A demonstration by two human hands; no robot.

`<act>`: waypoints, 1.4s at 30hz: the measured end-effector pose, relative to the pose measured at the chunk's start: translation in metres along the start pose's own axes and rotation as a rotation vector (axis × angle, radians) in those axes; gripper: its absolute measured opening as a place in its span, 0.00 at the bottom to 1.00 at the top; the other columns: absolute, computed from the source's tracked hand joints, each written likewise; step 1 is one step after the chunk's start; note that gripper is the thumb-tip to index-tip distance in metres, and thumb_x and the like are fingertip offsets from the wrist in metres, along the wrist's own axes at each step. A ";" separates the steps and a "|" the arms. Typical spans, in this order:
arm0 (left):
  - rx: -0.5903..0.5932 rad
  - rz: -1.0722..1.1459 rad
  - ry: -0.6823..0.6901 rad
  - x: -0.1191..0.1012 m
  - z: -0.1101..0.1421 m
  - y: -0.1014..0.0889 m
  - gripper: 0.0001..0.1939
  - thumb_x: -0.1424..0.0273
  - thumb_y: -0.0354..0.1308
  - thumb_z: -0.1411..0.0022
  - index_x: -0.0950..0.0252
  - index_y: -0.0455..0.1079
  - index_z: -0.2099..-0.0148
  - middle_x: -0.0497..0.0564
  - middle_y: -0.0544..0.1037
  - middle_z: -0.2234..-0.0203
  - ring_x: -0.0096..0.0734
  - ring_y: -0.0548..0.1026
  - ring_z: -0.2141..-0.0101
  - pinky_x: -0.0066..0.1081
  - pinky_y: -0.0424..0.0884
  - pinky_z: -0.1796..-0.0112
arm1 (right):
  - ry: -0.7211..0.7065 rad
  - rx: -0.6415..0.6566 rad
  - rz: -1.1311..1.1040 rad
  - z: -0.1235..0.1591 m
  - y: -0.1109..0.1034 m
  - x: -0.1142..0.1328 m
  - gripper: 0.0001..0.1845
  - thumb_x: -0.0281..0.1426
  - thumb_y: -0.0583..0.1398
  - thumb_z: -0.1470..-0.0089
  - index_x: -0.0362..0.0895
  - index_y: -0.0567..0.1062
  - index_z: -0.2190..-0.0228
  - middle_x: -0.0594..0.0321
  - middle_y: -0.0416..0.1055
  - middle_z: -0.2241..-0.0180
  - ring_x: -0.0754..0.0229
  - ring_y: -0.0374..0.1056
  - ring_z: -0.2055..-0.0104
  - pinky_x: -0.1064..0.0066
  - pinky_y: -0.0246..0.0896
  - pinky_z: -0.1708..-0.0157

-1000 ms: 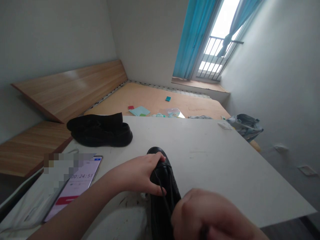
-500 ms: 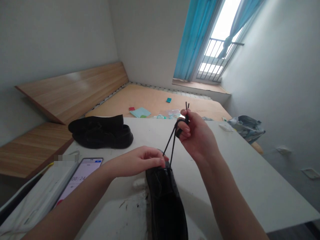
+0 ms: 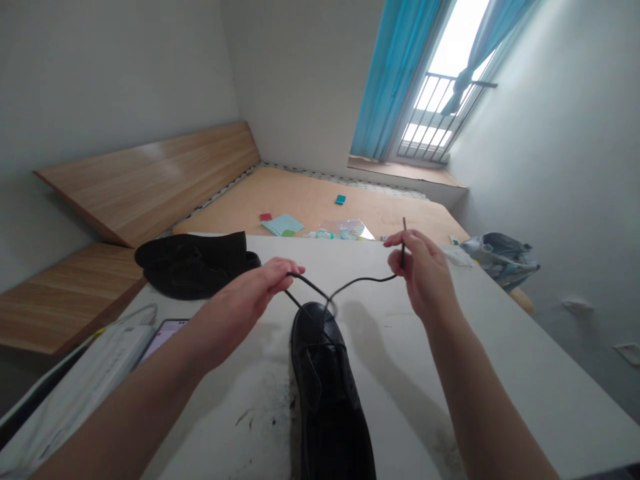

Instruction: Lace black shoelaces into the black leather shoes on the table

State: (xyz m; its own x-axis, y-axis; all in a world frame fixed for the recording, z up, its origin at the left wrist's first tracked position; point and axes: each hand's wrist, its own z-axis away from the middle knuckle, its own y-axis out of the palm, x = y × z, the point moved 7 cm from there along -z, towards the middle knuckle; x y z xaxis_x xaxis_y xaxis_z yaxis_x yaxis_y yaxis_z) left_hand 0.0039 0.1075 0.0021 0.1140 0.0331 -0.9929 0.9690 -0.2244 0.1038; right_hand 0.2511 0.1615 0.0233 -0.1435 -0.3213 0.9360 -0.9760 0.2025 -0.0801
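A black leather shoe (image 3: 327, 373) lies on the white table with its toe pointing away from me. Thin black shoelace (image 3: 363, 280) runs up from the lace holes and spreads to both sides above the toe. To the left of the toe, my left hand (image 3: 265, 283) is closed around one stretch of the lace. My right hand (image 3: 417, 260), raised on the right, pinches the other stretch near its end, and the tip sticks up above the fingers. Between the hands the lace crosses just over the toe and hangs a little slack.
Another pair of black shoes (image 3: 185, 267) stands at the back left. A phone (image 3: 163, 333), partly behind my left forearm, lies beside a white box (image 3: 95, 373). Beyond the table (image 3: 500, 353) are small packets and a light blue cloth (image 3: 283, 224). A bag (image 3: 500, 257) is at the right edge.
Both lace ends were gathered in my right hand; now they are apart. My left hand has moved up and left off the shoe, taking one lace. My right hand has moved right.
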 end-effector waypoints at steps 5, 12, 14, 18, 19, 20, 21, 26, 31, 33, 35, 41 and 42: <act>-0.009 0.329 -0.040 -0.013 -0.008 -0.016 0.20 0.68 0.50 0.33 0.64 0.59 0.78 0.44 0.64 0.81 0.26 0.65 0.77 0.30 0.74 0.64 | -0.017 -0.008 0.188 0.002 -0.063 -0.025 0.10 0.37 0.59 0.44 0.43 0.76 0.70 0.67 0.64 0.80 0.65 0.55 0.78 0.73 0.48 0.79; -0.116 0.347 -0.032 -0.032 -0.005 -0.041 0.27 0.69 0.32 0.26 0.63 0.57 0.77 0.42 0.51 0.84 0.20 0.54 0.83 0.18 0.63 0.79 | -0.078 0.484 0.721 0.076 -0.047 -0.037 0.15 0.37 0.52 0.35 0.45 0.76 0.61 0.63 0.74 0.74 0.61 0.66 0.77 0.70 0.56 0.74; 0.003 0.302 0.001 -0.030 -0.003 -0.030 0.25 0.63 0.38 0.27 0.63 0.55 0.78 0.41 0.48 0.83 0.20 0.47 0.84 0.17 0.52 0.82 | -0.140 0.639 0.755 0.103 -0.022 -0.033 0.14 0.34 0.51 0.35 0.45 0.76 0.63 0.61 0.76 0.70 0.60 0.70 0.70 0.70 0.58 0.69; 0.197 -0.136 -0.012 -0.002 0.002 0.008 0.27 0.52 0.54 0.36 0.63 0.54 0.80 0.41 0.53 0.83 0.23 0.50 0.81 0.25 0.51 0.80 | -0.281 0.763 0.903 0.136 0.013 -0.028 0.13 0.28 0.52 0.36 0.44 0.74 0.68 0.62 0.74 0.73 0.59 0.69 0.71 0.68 0.53 0.71; 0.249 -0.276 -0.049 0.007 0.004 0.020 0.26 0.52 0.50 0.35 0.63 0.56 0.80 0.42 0.55 0.83 0.23 0.52 0.80 0.26 0.52 0.78 | -0.306 0.767 0.928 0.139 0.017 -0.028 0.12 0.28 0.52 0.37 0.44 0.74 0.69 0.62 0.74 0.74 0.59 0.69 0.71 0.68 0.52 0.71; 0.314 -0.428 -0.076 0.016 0.007 0.032 0.26 0.54 0.48 0.33 0.64 0.58 0.80 0.43 0.58 0.83 0.25 0.56 0.80 0.27 0.53 0.77 | -0.327 0.771 0.942 0.140 0.021 -0.027 0.12 0.27 0.53 0.37 0.44 0.74 0.69 0.62 0.74 0.74 0.59 0.69 0.71 0.68 0.51 0.72; 0.368 -0.581 -0.082 0.023 0.010 0.042 0.23 0.57 0.49 0.33 0.64 0.64 0.78 0.44 0.63 0.82 0.26 0.61 0.78 0.28 0.55 0.75 | -0.343 0.778 0.950 0.141 0.023 -0.026 0.11 0.27 0.53 0.37 0.44 0.74 0.69 0.62 0.74 0.74 0.59 0.69 0.71 0.68 0.51 0.72; 0.453 -0.976 0.014 0.036 0.018 0.070 0.10 0.70 0.56 0.42 0.58 0.78 0.61 0.47 0.76 0.70 0.33 0.73 0.68 0.29 0.62 0.68 | -0.362 0.803 0.958 0.139 0.028 -0.026 0.10 0.25 0.55 0.38 0.44 0.74 0.69 0.62 0.75 0.73 0.59 0.70 0.71 0.69 0.52 0.72; 0.421 -1.012 -0.025 0.050 0.016 0.074 0.10 0.66 0.58 0.41 0.57 0.79 0.60 0.48 0.77 0.68 0.36 0.75 0.65 0.30 0.65 0.66 | -0.187 0.765 0.839 0.130 0.025 -0.036 0.06 0.28 0.59 0.38 0.45 0.76 0.67 0.62 0.78 0.70 0.57 0.73 0.68 0.70 0.58 0.69; 0.411 -1.027 -0.025 0.053 0.015 0.075 0.09 0.65 0.58 0.41 0.58 0.79 0.61 0.48 0.77 0.68 0.37 0.75 0.64 0.31 0.65 0.66 | -0.111 0.757 0.786 0.127 0.023 -0.041 0.06 0.29 0.59 0.39 0.45 0.77 0.68 0.63 0.78 0.71 0.59 0.72 0.70 0.71 0.59 0.70; 0.407 -1.043 -0.011 0.054 0.015 0.077 0.09 0.66 0.58 0.41 0.58 0.79 0.62 0.49 0.77 0.68 0.37 0.75 0.64 0.31 0.65 0.66 | -0.108 0.756 0.739 0.126 0.022 -0.042 0.08 0.30 0.59 0.38 0.45 0.78 0.68 0.62 0.78 0.72 0.59 0.72 0.71 0.71 0.60 0.70; 0.398 -1.053 0.042 0.052 0.017 0.079 0.10 0.68 0.54 0.38 0.60 0.76 0.66 0.49 0.77 0.69 0.35 0.74 0.66 0.30 0.65 0.67 | -0.178 0.761 0.670 0.128 0.022 -0.037 0.12 0.34 0.56 0.36 0.44 0.78 0.66 0.60 0.78 0.70 0.58 0.72 0.68 0.69 0.62 0.66; 0.399 -1.056 0.042 0.051 0.017 0.079 0.09 0.68 0.54 0.38 0.61 0.76 0.66 0.49 0.77 0.69 0.36 0.74 0.66 0.30 0.65 0.67 | -0.159 0.762 0.666 0.128 0.022 -0.037 0.11 0.33 0.56 0.36 0.44 0.78 0.66 0.60 0.78 0.69 0.58 0.72 0.67 0.69 0.62 0.66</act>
State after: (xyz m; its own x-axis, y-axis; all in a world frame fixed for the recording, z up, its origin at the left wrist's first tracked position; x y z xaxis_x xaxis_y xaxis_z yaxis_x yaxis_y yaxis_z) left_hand 0.0826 0.0752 -0.0416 -0.7058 0.4216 -0.5692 0.4461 -0.3596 -0.8196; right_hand 0.2141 0.0596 -0.0573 -0.6605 -0.4886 0.5701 -0.5271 -0.2390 -0.8155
